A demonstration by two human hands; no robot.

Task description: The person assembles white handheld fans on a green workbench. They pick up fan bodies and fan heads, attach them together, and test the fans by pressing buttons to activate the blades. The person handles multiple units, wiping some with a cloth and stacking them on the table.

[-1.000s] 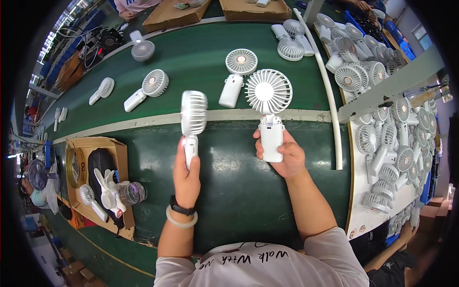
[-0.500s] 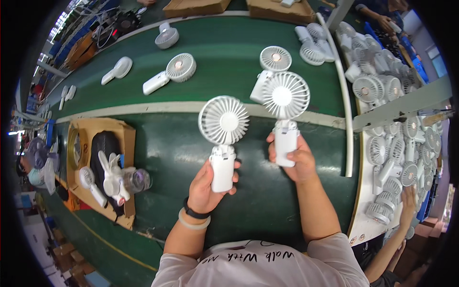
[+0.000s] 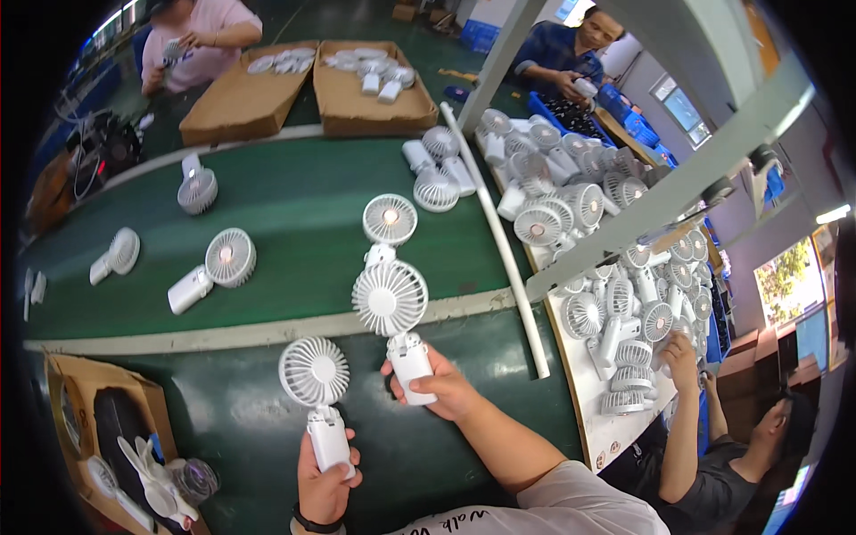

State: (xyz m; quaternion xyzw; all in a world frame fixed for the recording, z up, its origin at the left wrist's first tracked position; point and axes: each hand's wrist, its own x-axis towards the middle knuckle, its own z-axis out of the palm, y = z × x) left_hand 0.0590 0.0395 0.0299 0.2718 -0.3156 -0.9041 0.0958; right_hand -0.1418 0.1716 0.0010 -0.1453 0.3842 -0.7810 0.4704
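My left hand (image 3: 323, 486) grips the handle of a white handheld fan (image 3: 314, 371), its round grille upright above my fingers. My right hand (image 3: 437, 389) is closed round the handle of a second white handheld fan (image 3: 390, 298), a little farther off and to the right. Both handles stand over the green work surface (image 3: 259, 464). Just beyond the right-hand fan, another white fan (image 3: 390, 219) lies on the green belt (image 3: 294, 214), its handle partly hidden. Left of it on the belt lies one more fan (image 3: 230, 258).
Many white fans (image 3: 584, 314) crowd a table at the right, where a co-worker's hand (image 3: 680, 361) reaches in. A white tube (image 3: 499, 245) edges the belt; a metal beam (image 3: 660, 196) crosses above. Cardboard trays (image 3: 379, 107) stand beyond. At left, a cardboard box (image 3: 98, 361) holds a rabbit-eared fan (image 3: 152, 481).
The view has swung up and to the right, bringing co-workers and the far trays into sight. Both hands still hold their fans. The co-worker's hand at the right remains among the piled fans.
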